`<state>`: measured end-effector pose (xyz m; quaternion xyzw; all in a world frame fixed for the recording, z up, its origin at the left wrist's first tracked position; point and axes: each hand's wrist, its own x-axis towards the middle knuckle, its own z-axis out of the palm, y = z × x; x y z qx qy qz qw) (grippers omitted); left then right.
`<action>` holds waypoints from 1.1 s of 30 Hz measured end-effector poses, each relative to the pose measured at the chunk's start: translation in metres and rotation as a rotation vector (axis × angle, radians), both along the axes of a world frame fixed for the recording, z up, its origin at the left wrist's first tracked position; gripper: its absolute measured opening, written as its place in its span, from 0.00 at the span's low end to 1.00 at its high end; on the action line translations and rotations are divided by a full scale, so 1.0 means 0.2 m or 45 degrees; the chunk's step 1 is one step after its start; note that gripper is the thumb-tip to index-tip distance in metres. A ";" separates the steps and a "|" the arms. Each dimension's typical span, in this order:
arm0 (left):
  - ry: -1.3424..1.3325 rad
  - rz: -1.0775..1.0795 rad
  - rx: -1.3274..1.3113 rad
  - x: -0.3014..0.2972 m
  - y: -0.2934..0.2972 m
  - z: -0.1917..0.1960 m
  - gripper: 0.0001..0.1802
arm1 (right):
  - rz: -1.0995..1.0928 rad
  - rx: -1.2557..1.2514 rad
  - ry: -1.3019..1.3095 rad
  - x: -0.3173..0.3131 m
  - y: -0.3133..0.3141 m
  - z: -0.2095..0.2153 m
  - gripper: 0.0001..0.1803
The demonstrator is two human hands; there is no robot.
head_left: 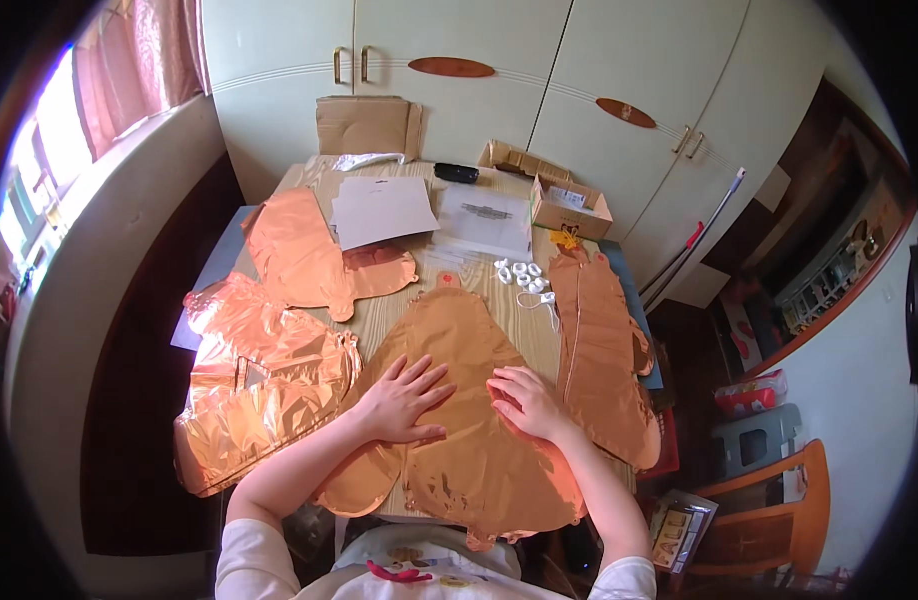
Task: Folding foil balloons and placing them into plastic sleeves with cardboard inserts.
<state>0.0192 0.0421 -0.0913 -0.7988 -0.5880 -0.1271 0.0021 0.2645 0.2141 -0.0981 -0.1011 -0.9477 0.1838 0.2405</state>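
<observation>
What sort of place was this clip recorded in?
Most likely a room in a home. Cream built-in cupboards line the back wall, a pink curtain hangs at the window, and both hands, left hand and right hand, press a flat rose-gold foil balloon on a wooden table.

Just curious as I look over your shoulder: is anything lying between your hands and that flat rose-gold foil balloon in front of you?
Nothing visible does. The left hand lies flat, fingers spread, directly on the flat rose-gold foil balloon, and the right hand rests on it too, fingers curled. The other foil balloons lie off to the sides on the wooden table.
</observation>
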 end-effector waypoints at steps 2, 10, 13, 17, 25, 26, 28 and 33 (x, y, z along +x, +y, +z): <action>0.001 0.002 -0.007 0.00 0.00 0.00 0.43 | -0.002 -0.022 -0.001 0.00 0.00 0.00 0.18; -0.013 0.006 -0.017 0.00 -0.01 0.01 0.43 | -0.006 -0.037 0.005 -0.01 -0.01 0.02 0.18; -0.018 0.005 -0.016 0.00 0.00 0.02 0.43 | -0.013 -0.037 0.014 0.00 -0.01 0.00 0.17; -0.018 0.009 -0.028 0.00 -0.01 0.01 0.43 | 0.000 -0.024 0.030 -0.01 -0.01 -0.01 0.17; 0.091 0.047 -0.119 0.02 0.00 0.08 0.43 | 0.016 -0.043 0.055 0.00 -0.01 0.01 0.17; 0.093 0.035 -0.111 0.02 0.02 0.07 0.44 | 0.017 -0.028 0.050 0.00 -0.01 0.00 0.17; 0.088 -0.015 -0.077 0.02 0.09 0.08 0.46 | 0.017 0.002 0.040 0.00 0.00 -0.01 0.16; 0.064 -0.052 -0.017 0.06 0.27 0.06 0.51 | 0.007 -0.007 0.041 0.00 0.00 -0.03 0.16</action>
